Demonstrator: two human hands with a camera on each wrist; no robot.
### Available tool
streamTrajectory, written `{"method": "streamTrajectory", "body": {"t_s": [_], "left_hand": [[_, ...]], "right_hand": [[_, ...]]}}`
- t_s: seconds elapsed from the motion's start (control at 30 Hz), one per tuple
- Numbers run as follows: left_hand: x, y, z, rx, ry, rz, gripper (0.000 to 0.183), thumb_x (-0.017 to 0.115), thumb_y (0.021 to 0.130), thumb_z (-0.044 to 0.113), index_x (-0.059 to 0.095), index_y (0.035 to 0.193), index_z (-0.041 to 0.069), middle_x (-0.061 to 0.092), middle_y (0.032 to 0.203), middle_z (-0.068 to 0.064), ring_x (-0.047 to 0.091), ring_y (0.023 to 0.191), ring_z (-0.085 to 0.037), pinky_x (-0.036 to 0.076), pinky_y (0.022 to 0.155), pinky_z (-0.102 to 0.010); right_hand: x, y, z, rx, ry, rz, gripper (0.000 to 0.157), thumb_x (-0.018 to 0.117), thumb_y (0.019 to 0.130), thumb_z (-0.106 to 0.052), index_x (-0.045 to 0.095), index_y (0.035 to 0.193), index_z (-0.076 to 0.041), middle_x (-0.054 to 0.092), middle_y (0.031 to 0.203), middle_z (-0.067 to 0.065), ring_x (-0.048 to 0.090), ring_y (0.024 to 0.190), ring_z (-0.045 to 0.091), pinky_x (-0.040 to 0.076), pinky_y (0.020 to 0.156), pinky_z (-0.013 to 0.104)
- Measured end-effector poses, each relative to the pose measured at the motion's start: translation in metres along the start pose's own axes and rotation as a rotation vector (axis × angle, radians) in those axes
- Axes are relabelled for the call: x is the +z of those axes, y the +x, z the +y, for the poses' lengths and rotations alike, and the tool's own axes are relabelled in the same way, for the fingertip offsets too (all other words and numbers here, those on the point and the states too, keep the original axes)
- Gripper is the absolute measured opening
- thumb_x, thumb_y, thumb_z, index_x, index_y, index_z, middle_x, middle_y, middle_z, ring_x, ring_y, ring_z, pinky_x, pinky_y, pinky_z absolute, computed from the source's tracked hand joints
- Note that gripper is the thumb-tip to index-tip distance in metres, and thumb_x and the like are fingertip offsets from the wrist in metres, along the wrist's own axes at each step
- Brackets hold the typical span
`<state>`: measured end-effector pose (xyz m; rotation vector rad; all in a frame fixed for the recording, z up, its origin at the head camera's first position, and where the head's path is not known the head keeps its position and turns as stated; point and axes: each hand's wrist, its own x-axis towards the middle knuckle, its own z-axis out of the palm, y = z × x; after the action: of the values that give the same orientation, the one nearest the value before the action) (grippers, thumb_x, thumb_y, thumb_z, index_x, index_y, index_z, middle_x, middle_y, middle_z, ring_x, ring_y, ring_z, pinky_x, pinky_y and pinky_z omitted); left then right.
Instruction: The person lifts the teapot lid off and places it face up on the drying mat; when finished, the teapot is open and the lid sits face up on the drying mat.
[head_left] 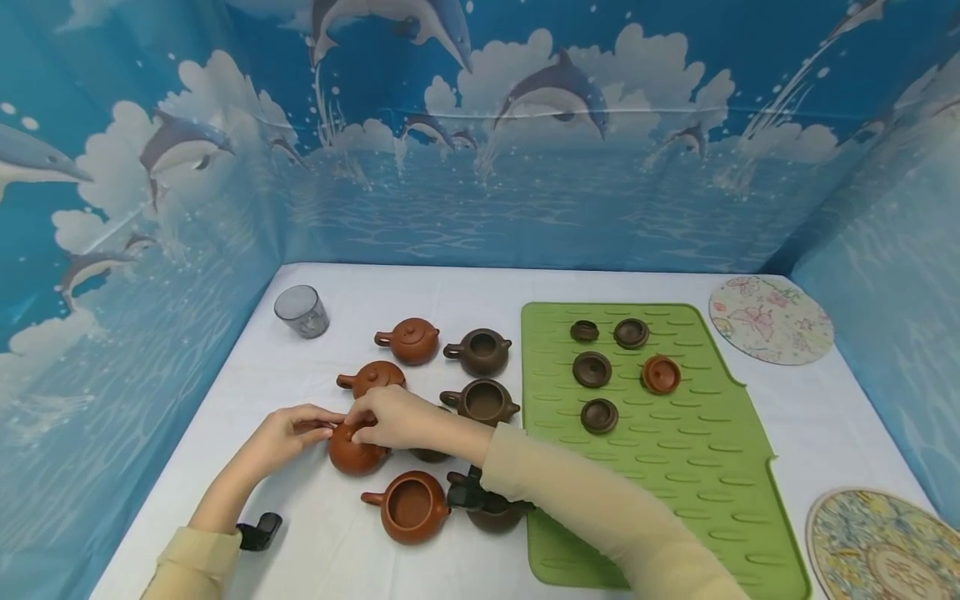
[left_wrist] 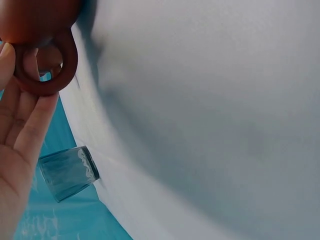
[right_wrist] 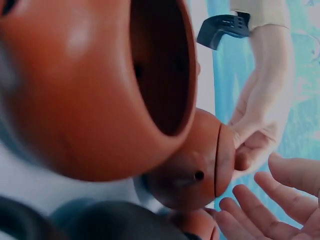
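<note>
At the left front of the head view, my left hand [head_left: 279,440] is beside a small red-brown clay teapot [head_left: 356,454]. The left wrist view shows its thumb and fingers pinching the teapot's ring handle [left_wrist: 70,57]. My right hand [head_left: 397,419] reaches over the same teapot. Its fingers [right_wrist: 260,210] are spread and loosely bent near the lid [right_wrist: 226,162] in the right wrist view. That lid sits on the pot with a thin seam around it, its knob [right_wrist: 243,160] facing the hands. Close by stands a lidless red-brown teapot [head_left: 411,508].
Two lidded red-brown teapots [head_left: 413,341] [head_left: 377,377] stand behind the hands. Dark lidless teapots [head_left: 483,353] [head_left: 483,403] line up beside them. A green mat [head_left: 675,500] carries several lids [head_left: 661,375]. A glass [head_left: 302,312] stands back left; round patterned mats [head_left: 772,321] lie right.
</note>
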<state>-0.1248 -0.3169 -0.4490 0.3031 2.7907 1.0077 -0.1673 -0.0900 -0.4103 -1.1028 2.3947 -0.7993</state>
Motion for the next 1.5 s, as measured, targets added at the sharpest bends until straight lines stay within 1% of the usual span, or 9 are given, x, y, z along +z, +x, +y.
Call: {"method": "streamTrajectory", "body": {"t_s": [0.2, 0.37, 0.63, 0.87, 1.0, 1.17, 1.27, 1.37, 1.5], "left_hand": [[-0.001, -0.001, 0.001, -0.025, 0.009, -0.002, 0.021, 0.071, 0.089, 0.009, 0.074, 0.11, 0.006, 0.074, 0.108, -0.011, 0.069, 0.104, -0.031, 0.056, 0.081, -0.024], [-0.002, 0.0, 0.003, -0.023, 0.007, -0.003, 0.02, 0.071, 0.089, 0.008, 0.075, 0.109, 0.006, 0.074, 0.108, -0.011, 0.069, 0.102, -0.031, 0.055, 0.079, -0.021], [-0.001, 0.003, 0.003, -0.01, 0.004, -0.008, 0.018, 0.072, 0.088, 0.006, 0.075, 0.106, 0.005, 0.074, 0.105, -0.011, 0.069, 0.098, -0.023, 0.055, 0.079, -0.021], [-0.001, 0.003, 0.002, -0.017, 0.028, -0.011, 0.018, 0.072, 0.087, 0.007, 0.076, 0.105, 0.007, 0.074, 0.106, -0.01, 0.069, 0.101, -0.029, 0.056, 0.081, -0.025], [-0.001, 0.003, 0.002, -0.041, 0.026, -0.016, 0.016, 0.072, 0.087, 0.005, 0.076, 0.103, 0.007, 0.074, 0.105, -0.01, 0.069, 0.099, -0.026, 0.056, 0.08, -0.026], [0.0, 0.002, 0.002, -0.057, 0.003, -0.02, 0.015, 0.072, 0.087, 0.006, 0.076, 0.102, 0.006, 0.074, 0.104, -0.01, 0.068, 0.095, -0.021, 0.055, 0.077, -0.023], [-0.001, 0.002, 0.003, -0.056, -0.022, -0.023, 0.018, 0.072, 0.088, 0.009, 0.076, 0.106, 0.007, 0.073, 0.108, -0.011, 0.07, 0.097, -0.02, 0.055, 0.078, -0.02], [0.0, 0.001, 0.003, -0.063, -0.038, -0.022, 0.021, 0.071, 0.088, 0.011, 0.075, 0.109, 0.009, 0.073, 0.111, -0.011, 0.07, 0.1, -0.022, 0.056, 0.08, -0.021], [0.001, 0.0, 0.003, -0.068, -0.011, -0.015, 0.021, 0.071, 0.088, 0.014, 0.076, 0.108, 0.011, 0.073, 0.11, -0.009, 0.069, 0.102, -0.025, 0.057, 0.083, -0.025]], "right_hand": [[0.009, 0.006, -0.009, -0.006, -0.116, 0.029, 0.023, 0.07, 0.093, -0.022, 0.074, 0.114, -0.016, 0.067, 0.107, -0.003, 0.061, 0.1, 0.007, 0.048, 0.083, 0.014], [0.013, 0.008, -0.01, 0.002, -0.153, 0.067, 0.02, 0.072, 0.091, -0.021, 0.075, 0.11, -0.016, 0.065, 0.103, -0.003, 0.061, 0.094, 0.007, 0.047, 0.078, 0.012], [0.016, 0.006, -0.011, 0.028, -0.154, 0.098, 0.011, 0.077, 0.087, -0.021, 0.073, 0.097, -0.018, 0.063, 0.098, -0.005, 0.059, 0.089, 0.004, 0.046, 0.073, 0.01], [0.013, 0.002, -0.007, -0.003, -0.093, 0.117, 0.01, 0.078, 0.086, -0.021, 0.069, 0.09, -0.019, 0.064, 0.09, -0.007, 0.053, 0.079, 0.002, 0.042, 0.066, 0.011], [0.006, -0.003, -0.003, -0.009, 0.015, 0.151, 0.009, 0.077, 0.087, -0.021, 0.071, 0.093, -0.019, 0.068, 0.091, -0.008, 0.053, 0.076, 0.001, 0.042, 0.066, 0.011], [-0.007, -0.018, 0.005, 0.045, 0.251, 0.185, 0.008, 0.076, 0.088, -0.024, 0.071, 0.094, -0.022, 0.069, 0.094, -0.01, 0.06, 0.081, -0.001, 0.047, 0.071, 0.012], [-0.017, -0.034, 0.012, 0.08, 0.431, 0.192, 0.01, 0.076, 0.088, -0.024, 0.07, 0.095, -0.019, 0.071, 0.097, -0.007, 0.065, 0.092, 0.001, 0.05, 0.079, 0.015], [-0.027, -0.054, 0.023, 0.114, 0.613, 0.184, 0.014, 0.073, 0.09, -0.021, 0.07, 0.101, -0.012, 0.072, 0.102, 0.001, 0.067, 0.095, 0.005, 0.054, 0.083, 0.02], [-0.039, -0.082, 0.046, 0.159, 0.93, 0.181, 0.022, 0.066, 0.094, -0.011, 0.064, 0.112, 0.001, 0.069, 0.112, 0.011, 0.068, 0.096, 0.011, 0.057, 0.089, 0.031]]}}
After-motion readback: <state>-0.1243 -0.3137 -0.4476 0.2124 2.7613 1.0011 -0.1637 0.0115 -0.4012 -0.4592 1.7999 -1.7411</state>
